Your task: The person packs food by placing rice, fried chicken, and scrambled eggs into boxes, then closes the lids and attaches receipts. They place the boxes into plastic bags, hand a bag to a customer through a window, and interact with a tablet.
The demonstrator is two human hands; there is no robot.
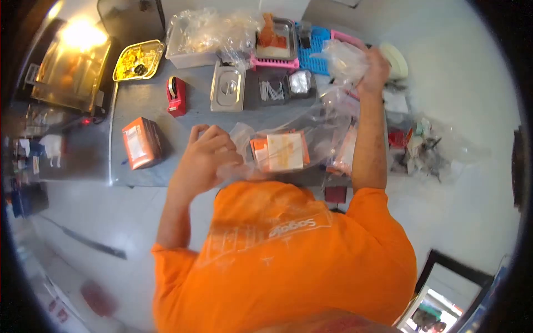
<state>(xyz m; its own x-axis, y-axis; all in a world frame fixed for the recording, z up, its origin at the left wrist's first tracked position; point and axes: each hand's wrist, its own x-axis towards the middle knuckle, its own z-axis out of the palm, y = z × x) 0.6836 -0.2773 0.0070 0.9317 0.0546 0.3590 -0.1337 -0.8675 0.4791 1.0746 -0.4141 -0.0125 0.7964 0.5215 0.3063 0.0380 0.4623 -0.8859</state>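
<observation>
My left hand [208, 155] is at the near side of the table, fingers curled at the edge of a clear plastic bag [241, 136]. Beside it, under or within the clear plastic, lie orange and white packets, the top one a whitish square packet [285, 151]. Reaching out to the far right, my right hand [375, 72] is closed on a bunched clear plastic bag [345, 60]. Its fingertips are partly hidden. More orange packets [345, 150] lie under plastic beside my right forearm.
An orange box [141, 143] and a red tape dispenser [176, 96] stand on the left. Behind are a lidded steel container [227, 87], a foil tray of yellow food [137, 60], a bag-filled white tub [191, 59] and a blue basket [318, 51]. A lit warmer [72, 72] stands far left.
</observation>
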